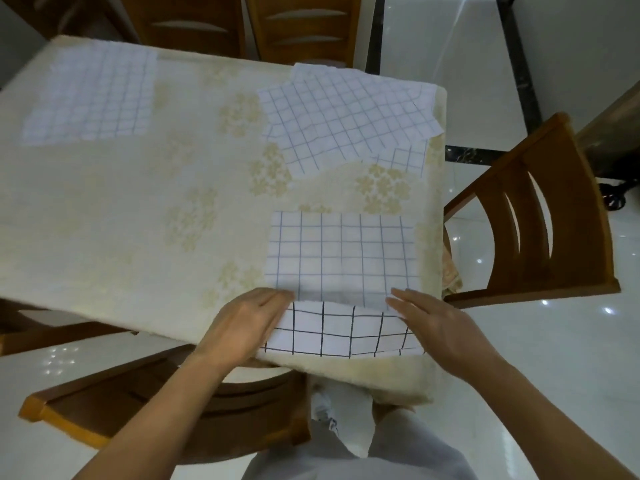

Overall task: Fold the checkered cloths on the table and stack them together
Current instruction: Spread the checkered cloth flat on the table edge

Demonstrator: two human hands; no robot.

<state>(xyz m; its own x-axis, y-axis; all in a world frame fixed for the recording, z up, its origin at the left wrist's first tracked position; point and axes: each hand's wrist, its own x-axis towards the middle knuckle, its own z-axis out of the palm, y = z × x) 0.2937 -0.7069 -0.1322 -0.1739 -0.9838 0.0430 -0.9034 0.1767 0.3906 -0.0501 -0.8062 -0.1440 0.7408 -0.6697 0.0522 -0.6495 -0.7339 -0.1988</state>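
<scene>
A white checkered cloth (341, 258) lies at the near right of the table, its near edge lifted and curling over. My left hand (242, 327) grips that lifted edge at its left end. My right hand (440, 327) holds the same edge at its right end, fingers stretched flat along it. A loose pile of unfolded checkered cloths (346, 116) lies rumpled at the far right corner. A flat checkered cloth (93, 95) rests at the far left.
The table (138, 220) wears a cream floral cover. Wooden chairs stand around it: one at the right (540, 216), one near my legs (145, 407), two at the far side (242, 26). The floor is glossy white tile.
</scene>
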